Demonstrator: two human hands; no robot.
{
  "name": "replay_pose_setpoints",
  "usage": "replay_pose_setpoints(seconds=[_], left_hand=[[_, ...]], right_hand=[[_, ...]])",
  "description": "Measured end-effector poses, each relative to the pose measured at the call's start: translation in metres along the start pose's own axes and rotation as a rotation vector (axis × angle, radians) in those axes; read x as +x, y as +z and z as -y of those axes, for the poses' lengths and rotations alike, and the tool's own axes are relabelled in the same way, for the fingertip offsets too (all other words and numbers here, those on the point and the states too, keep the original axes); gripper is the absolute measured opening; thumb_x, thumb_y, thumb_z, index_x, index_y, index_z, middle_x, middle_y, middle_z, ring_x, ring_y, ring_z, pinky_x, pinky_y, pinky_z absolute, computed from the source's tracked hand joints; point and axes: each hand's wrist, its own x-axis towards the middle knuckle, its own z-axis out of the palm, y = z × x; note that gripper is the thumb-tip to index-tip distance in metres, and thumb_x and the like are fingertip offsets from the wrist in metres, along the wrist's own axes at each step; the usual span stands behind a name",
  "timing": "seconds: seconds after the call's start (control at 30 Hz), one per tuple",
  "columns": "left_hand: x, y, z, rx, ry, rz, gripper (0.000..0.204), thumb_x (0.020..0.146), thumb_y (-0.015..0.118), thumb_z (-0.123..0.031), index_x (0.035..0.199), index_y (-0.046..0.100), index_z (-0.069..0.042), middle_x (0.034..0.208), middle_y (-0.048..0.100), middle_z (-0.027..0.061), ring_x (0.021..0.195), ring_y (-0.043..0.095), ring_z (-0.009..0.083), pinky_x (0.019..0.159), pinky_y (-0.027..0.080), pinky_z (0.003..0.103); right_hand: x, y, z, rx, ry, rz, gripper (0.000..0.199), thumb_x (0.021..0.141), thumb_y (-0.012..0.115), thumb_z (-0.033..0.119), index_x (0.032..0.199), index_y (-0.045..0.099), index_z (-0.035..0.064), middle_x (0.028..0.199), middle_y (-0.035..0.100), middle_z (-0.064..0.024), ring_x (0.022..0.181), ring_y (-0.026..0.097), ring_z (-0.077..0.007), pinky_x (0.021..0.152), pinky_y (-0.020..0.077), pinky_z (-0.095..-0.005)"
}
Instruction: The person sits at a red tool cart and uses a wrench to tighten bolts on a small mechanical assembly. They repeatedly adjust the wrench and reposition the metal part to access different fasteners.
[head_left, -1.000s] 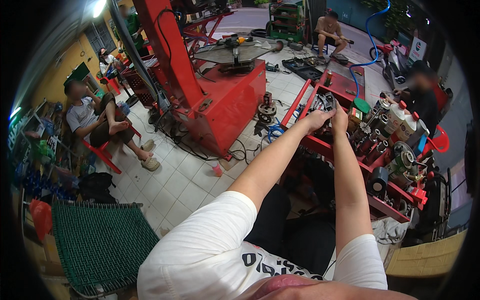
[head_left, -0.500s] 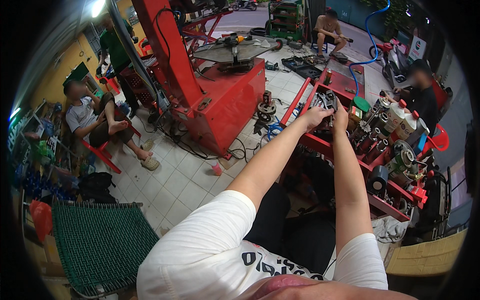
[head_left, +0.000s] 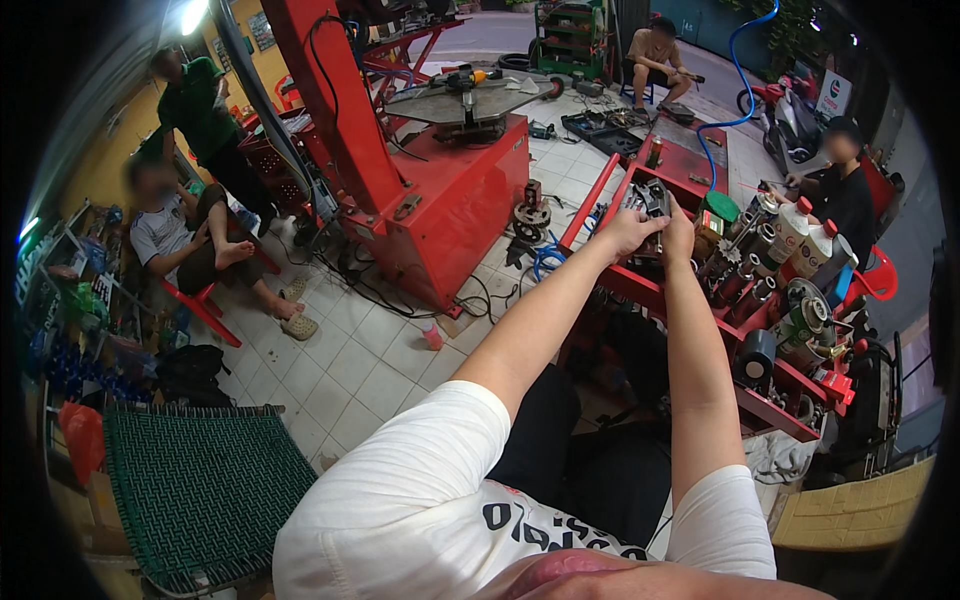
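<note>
Both my arms reach forward over a red tool cart (head_left: pixel 640 287). My left hand (head_left: pixel 632 234) and my right hand (head_left: pixel 680 236) are close together above its near tray, fingers closed round a grey metal part (head_left: pixel 657 203) whose exact kind I cannot make out. My left fingers stretch across to the right hand. More metal pieces lie in the tray under and beyond my hands, partly hidden by them. Just right of my right hand stands a can with a green lid (head_left: pixel 720 208).
White bottles with red caps (head_left: pixel 795 228), cans and metal cylinders crowd the cart's right side. A blue hose (head_left: pixel 735 122) drops to the cart. A red machine (head_left: pixel 460 210) stands left. Several people are around, one seated beyond the cart (head_left: pixel 850 180). A green woven lounger (head_left: pixel 200 490) is near left.
My hands have barely moved and keep their hold. The person in green at the left has shifted and leans toward the seated person. The person in black at the right has raised their head.
</note>
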Motion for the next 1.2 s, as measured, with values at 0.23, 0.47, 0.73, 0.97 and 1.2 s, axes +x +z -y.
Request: replay_pose_setpoints(seconds=[0.23, 0.47, 0.73, 0.97, 1.2], left_hand=[[0.003, 0.001, 0.002, -0.114, -0.039, 0.047, 0.041, 0.101, 0.065, -0.046, 0.095, 0.071, -0.006, 0.077, 0.067, -0.0016, 0.065, 0.062, 0.0096, 0.06, 0.049, 0.027], [-0.002, 0.0, -0.003, 0.033, -0.063, -0.003, 0.039, 0.098, 0.069, -0.045, 0.097, 0.072, -0.005, 0.079, 0.068, -0.0007, 0.07, 0.063, 0.0094, 0.06, 0.049, 0.027], [-0.005, 0.01, -0.003, 0.03, 0.11, 0.023, 0.036, 0.099, 0.07, -0.037, 0.095, 0.073, -0.001, 0.081, 0.068, 0.0021, 0.07, 0.063, 0.0107, 0.063, 0.051, 0.027], [0.007, -0.008, 0.01, 0.029, 0.198, -0.055, 0.04, 0.097, 0.067, -0.032, 0.111, 0.074, 0.005, 0.1, 0.074, 0.0128, 0.087, 0.069, 0.0195, 0.079, 0.054, 0.035], [-0.002, -0.008, 0.012, 0.297, 0.158, -0.255, 0.057, 0.091, 0.072, -0.051, 0.092, 0.076, 0.006, 0.088, 0.075, 0.0196, 0.075, 0.072, 0.0235, 0.073, 0.057, 0.036]], right_hand=[[0.002, -0.006, 0.0, 0.026, 0.096, 0.073, 0.06, 0.089, 0.061, 0.01, 0.148, 0.056, 0.0211, 0.107, 0.071, -0.0258, 0.099, 0.07, -0.0424, 0.082, 0.0534, -0.049], [0.002, -0.001, 0.0, -0.014, 0.07, 0.053, 0.054, 0.094, 0.058, 0.017, 0.147, 0.056, 0.0245, 0.109, 0.071, -0.0255, 0.102, 0.07, -0.0425, 0.086, 0.0534, -0.05], [0.011, 0.004, -0.037, 0.275, 0.032, 0.103, 0.059, 0.094, 0.057, 0.004, 0.152, 0.051, 0.0097, 0.115, 0.075, -0.018, 0.096, 0.072, -0.0229, 0.086, 0.0548, -0.0371], [0.019, 0.019, -0.021, 0.6, 0.234, 0.218, 0.051, 0.098, 0.053, 0.002, 0.15, 0.052, 0.0031, 0.113, 0.074, -0.0109, 0.091, 0.069, -0.0144, 0.08, 0.056, -0.0319], [-0.002, -0.001, 0.015, 0.167, -0.143, 0.265, 0.05, 0.097, 0.055, 0.007, 0.146, 0.052, -0.0006, 0.111, 0.073, -0.0099, 0.09, 0.069, -0.0154, 0.079, 0.0558, -0.0309]])
